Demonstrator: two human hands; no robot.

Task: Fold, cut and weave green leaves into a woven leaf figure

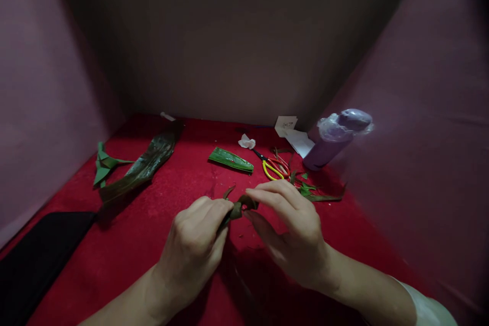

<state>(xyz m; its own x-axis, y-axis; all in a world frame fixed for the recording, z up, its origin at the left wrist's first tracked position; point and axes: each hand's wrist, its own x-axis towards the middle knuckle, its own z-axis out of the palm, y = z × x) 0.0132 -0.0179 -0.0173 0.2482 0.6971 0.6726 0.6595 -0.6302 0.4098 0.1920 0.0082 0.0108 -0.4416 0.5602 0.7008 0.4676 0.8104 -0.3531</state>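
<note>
Between my two hands, above the red cloth, is a dark green leaf strip (237,210) curled into a small loop. My left hand (196,239) is closed around its left end, and a thin brownish tip sticks up past the fingers. On the other side, my right hand (290,229) pinches the loop's right edge between thumb and fingertips. Just beyond the hands lies a folded green leaf piece (231,159). Scissors (273,167) with one red and one yellow handle rest to its right, blades toward the back left.
Leaf scraps (311,191) lie to the right, near a purple bottle-like container (328,147) topped with clear plastic. White papers (300,141) and crumpled tissue (246,141) are at the back. On the left are a long dark leaf (147,163), a folded leaf shape (103,164) and a black flat object (46,254).
</note>
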